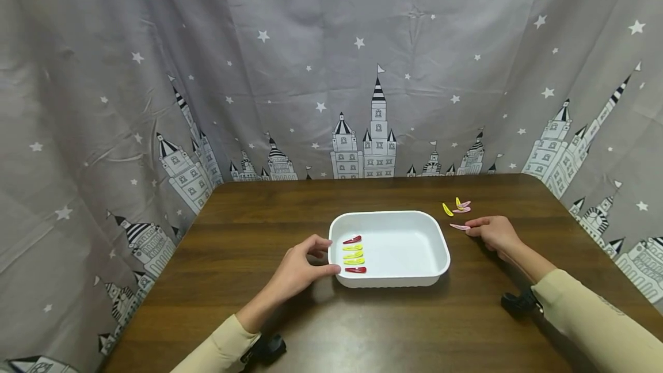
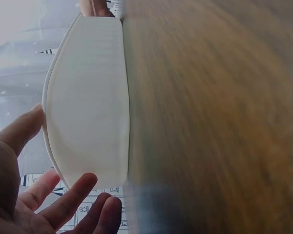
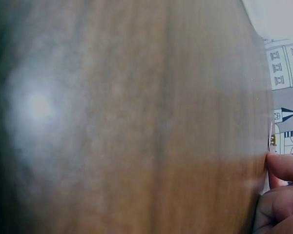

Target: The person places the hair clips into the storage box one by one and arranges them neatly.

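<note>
A white rectangular tray point(image 1: 393, 280) stands on the table. Along its left side lie red and yellow snap hair clips point(image 1: 354, 255) in a column. My left hand point(image 1: 302, 263) touches the tray's left rim with spread thumb and fingers; in the left wrist view its fingers point(image 2: 71, 200) are mostly straight beside the white wall. Right of the tray, my right hand point(image 1: 496, 233) pinches one end of a pink hair clip point(image 1: 458, 227) low over the table. The right wrist view shows only the thumb and curled fingers at its edge, the clip barely visible.
A small loose group of yellow hair clips point(image 1: 448, 209) and pink hair clips point(image 1: 462, 210) lies behind the right hand. The brown wooden table point(image 1: 269, 206) ends at a grey curtain point(image 1: 290, 27) printed with castles and stars.
</note>
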Tool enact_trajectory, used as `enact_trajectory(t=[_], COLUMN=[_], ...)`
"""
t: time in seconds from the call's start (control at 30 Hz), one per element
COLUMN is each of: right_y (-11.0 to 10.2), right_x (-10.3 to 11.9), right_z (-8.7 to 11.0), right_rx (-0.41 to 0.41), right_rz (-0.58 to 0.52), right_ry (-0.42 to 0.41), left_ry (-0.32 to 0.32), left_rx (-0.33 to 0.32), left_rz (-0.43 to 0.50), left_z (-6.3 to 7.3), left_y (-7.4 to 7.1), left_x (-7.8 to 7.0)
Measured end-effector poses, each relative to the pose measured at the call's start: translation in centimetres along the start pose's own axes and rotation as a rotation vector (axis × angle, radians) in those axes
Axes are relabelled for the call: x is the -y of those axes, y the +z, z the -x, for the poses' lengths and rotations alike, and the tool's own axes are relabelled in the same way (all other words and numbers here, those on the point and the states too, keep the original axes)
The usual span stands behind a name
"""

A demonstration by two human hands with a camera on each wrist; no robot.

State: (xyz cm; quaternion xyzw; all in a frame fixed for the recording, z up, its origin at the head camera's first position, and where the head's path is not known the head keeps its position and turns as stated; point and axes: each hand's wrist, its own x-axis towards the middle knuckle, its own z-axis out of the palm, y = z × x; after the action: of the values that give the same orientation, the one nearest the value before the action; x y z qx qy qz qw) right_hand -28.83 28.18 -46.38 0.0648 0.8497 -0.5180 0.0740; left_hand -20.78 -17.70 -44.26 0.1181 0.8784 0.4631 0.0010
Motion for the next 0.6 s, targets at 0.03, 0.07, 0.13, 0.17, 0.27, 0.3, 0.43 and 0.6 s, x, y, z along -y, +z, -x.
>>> enact_trajectory(t=[0.03,0.07,0.13,0.17,0.27,0.3,0.43,0.6], right_y=[0.02,0.00,-0.03,-0.06,-0.13,-0.15,-0.12,-0.05], right_x=[0.01,0.00,0.01,0.03,0.00,-0.01,-0.07,0.03], right_z=[0.02,0.01,0.00,-0.01,-0.07,-0.08,-0.08,0.08], right_rx=[-0.004,-0.002,0.001,0.003,-0.001,-0.003,-0.002,0.005], right_rz=[0.000,0.000,-0.001,-0.002,-0.005,-0.004,-0.015,-0.040], right_ry=[0.005,0.005,0.001,-0.002,-0.001,-0.001,0.003,0.006], left_ry=[-0.002,-0.002,-0.004,-0.005,-0.001,0.000,0.005,0.006], left_rx=[-0.001,-0.003,-0.008,-0.010,-0.016,-0.017,-0.026,-0.030], left_rz=[0.000,-0.001,-0.001,-0.002,-0.003,-0.004,-0.005,-0.008], left_z=[0.00,0.01,-0.01,-0.02,-0.04,-0.04,0.01,0.09], left_y=[0.01,0.02,0.06,0.08,0.13,0.16,0.19,0.20], left_x=[0.01,0.01,0.03,0.05,0.03,0.04,0.01,0.11])
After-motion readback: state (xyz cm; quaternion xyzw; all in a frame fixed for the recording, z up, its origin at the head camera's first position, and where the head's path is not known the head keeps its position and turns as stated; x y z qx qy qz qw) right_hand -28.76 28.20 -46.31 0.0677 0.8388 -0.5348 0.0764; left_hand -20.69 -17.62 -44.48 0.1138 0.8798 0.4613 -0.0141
